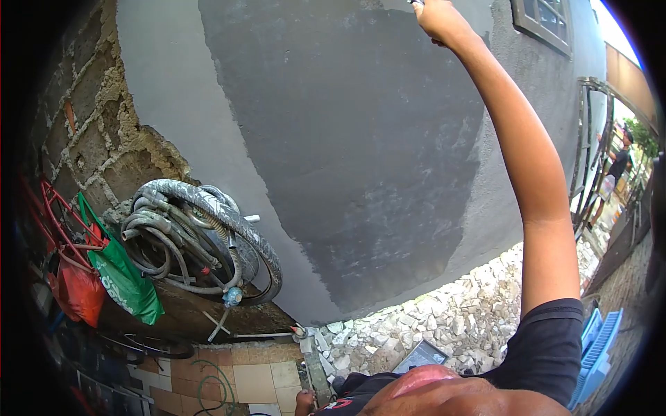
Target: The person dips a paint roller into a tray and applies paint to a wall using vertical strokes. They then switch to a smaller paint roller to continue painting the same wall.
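Note:
My right arm reaches up to the top edge of the view. There my right hand (444, 22) is closed around the end of a dark handle (417, 2); the rest of that tool lies outside the view. It is against or close before a grey wall (361, 145) with a large darker, damp-looking patch and lighter grey borders. Low down, beside my dark shirt (364, 385), what appears to be my left hand (304, 401) hangs, small and partly hidden. Its fingers cannot be made out.
Coiled hoses and a bicycle tire (267, 260) hang at left, near a green bag (125, 281) and a red bag (76, 288). White rubble (430, 312) lines the wall's foot. Tiles (253, 383) lie below. A blue plastic item (600, 353) and another person (617, 166) are at right.

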Demonstrator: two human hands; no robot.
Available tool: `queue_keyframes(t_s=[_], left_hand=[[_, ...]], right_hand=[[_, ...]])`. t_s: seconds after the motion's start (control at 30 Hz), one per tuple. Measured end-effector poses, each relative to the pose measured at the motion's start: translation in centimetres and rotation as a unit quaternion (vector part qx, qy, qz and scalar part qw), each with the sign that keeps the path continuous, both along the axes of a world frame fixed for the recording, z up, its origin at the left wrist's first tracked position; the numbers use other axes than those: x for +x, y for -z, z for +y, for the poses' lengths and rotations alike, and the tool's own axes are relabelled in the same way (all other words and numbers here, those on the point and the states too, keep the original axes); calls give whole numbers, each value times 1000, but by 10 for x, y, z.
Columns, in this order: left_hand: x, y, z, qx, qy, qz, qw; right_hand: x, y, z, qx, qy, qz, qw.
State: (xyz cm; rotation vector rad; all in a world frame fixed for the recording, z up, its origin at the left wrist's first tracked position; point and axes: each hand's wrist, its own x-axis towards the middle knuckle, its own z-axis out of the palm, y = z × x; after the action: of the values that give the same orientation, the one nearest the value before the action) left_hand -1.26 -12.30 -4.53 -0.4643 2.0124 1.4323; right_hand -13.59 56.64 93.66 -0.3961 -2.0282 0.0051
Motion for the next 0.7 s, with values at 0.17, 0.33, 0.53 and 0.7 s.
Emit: queue_keyframes(t_s=[0.17,0.33,0.53,0.7], left_hand=[[-11,-3,11,17,5,-6,1000],[-33,-28,4,114,24,-92,989],[-24,-40,38,-97,77,26,992],[-15,-64,36,-84,87,17,993]], right_hand=[[1,23,13,68,37,-11,997],[22,48,-7,34,58,-98,993],[54,86,-41,-59,19,-120,991],[60,106,-50,-24,49,-149,987]])
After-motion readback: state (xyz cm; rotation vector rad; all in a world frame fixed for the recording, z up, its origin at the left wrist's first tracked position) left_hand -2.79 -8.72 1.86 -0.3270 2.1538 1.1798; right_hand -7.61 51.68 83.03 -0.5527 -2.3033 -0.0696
